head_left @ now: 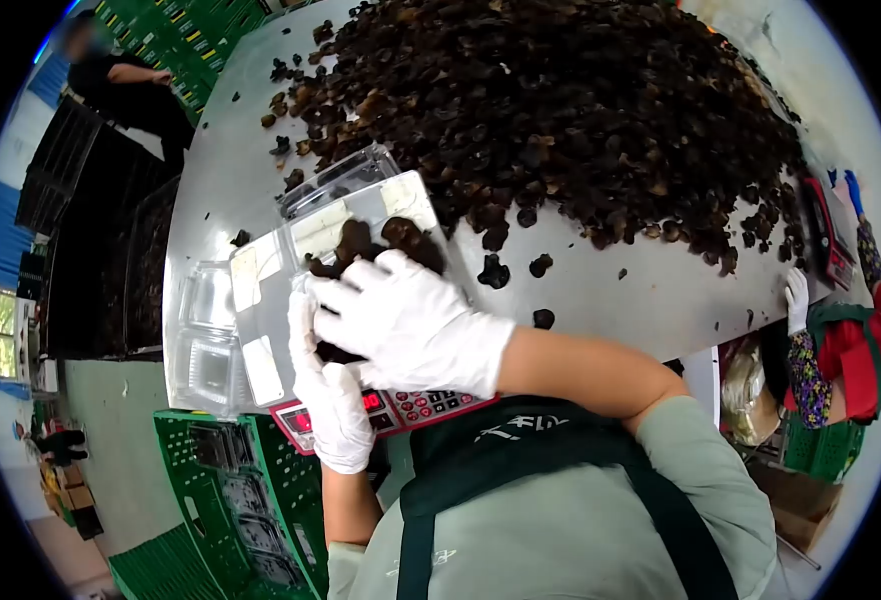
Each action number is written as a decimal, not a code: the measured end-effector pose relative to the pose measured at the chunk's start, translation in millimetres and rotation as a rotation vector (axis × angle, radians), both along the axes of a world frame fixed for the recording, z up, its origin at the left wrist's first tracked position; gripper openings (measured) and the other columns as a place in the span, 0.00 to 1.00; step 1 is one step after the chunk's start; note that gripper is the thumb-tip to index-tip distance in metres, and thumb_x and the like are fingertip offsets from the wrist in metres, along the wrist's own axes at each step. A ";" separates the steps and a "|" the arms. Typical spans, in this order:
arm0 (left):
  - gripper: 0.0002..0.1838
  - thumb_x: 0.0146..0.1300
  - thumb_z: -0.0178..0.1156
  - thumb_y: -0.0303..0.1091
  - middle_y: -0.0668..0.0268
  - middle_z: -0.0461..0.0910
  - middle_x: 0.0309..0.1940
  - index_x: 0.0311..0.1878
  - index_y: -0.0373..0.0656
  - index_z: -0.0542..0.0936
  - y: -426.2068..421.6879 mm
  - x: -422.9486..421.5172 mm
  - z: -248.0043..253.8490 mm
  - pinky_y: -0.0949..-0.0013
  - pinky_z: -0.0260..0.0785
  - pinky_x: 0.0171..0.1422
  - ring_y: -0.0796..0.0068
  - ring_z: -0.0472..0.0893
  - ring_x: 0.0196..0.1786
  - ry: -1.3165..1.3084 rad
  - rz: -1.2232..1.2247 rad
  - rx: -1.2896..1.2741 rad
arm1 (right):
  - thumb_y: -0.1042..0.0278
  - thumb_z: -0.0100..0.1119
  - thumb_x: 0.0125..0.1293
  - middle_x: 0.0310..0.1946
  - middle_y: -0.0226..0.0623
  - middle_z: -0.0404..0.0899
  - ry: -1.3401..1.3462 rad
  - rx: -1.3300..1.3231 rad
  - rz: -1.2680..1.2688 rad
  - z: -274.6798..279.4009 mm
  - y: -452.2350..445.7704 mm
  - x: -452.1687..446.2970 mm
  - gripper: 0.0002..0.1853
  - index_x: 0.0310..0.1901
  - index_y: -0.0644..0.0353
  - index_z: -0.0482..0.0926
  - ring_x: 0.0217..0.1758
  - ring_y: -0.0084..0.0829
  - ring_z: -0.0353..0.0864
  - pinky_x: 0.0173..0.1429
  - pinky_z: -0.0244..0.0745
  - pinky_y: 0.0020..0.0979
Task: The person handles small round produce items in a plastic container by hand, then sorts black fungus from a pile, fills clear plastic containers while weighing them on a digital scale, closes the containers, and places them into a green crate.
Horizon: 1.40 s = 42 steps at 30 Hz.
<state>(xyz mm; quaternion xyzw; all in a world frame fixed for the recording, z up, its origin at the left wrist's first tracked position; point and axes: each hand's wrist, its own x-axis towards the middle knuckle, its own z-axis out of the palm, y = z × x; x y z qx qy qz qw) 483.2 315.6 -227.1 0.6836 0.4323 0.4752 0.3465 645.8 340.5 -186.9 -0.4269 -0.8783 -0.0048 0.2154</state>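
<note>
Both my hands wear white gloves and meet over the scale (266, 315), which has a grey-white top and a red front with lit digits. My right hand (411, 325) lies across a small heap of dark wood ear mushrooms (416, 243), its fingers bent over them. Along the heap's left side, my left hand (336, 405) is cupped against the mushrooms, with its fingers touching those of the right. More dark pieces show between the two hands. Whether a clear tray lies under the heap is hidden.
A large mound of wood ear mushrooms (561, 110) covers the far side of the metal table (601, 295). Clear plastic boxes (211, 370) stand left of the scale. Below is a green crate (196, 480) with packed boxes. A co-worker's gloved hand (797, 300) rests near another scale (829, 235); another person (126, 90) stands back left.
</note>
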 end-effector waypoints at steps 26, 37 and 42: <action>0.28 0.63 0.63 0.30 0.53 0.71 0.71 0.69 0.51 0.76 184.1 39.6 48.7 0.63 0.70 0.70 0.54 0.77 0.67 0.809 -0.361 0.280 | 0.64 0.63 0.68 0.55 0.39 0.80 0.451 -0.171 -0.678 -82.1 -61.3 167.1 0.14 0.53 0.56 0.81 0.59 0.42 0.79 0.63 0.75 0.38; 0.38 0.56 0.72 0.37 0.55 0.72 0.61 0.71 0.54 0.69 176.8 67.6 54.6 0.54 0.74 0.61 0.50 0.80 0.59 0.921 -0.285 0.129 | 0.62 0.62 0.65 0.61 0.39 0.77 0.316 -0.099 -0.742 -86.9 -28.0 196.9 0.21 0.60 0.52 0.79 0.66 0.44 0.74 0.68 0.72 0.40; 0.34 0.59 0.69 0.42 0.49 0.71 0.68 0.70 0.48 0.74 195.4 63.7 39.1 0.55 0.71 0.69 0.48 0.76 0.67 1.116 -0.316 0.145 | 0.53 0.66 0.65 0.69 0.45 0.66 0.082 -0.116 -0.779 -91.0 44.1 188.9 0.33 0.71 0.44 0.69 0.74 0.51 0.62 0.71 0.67 0.50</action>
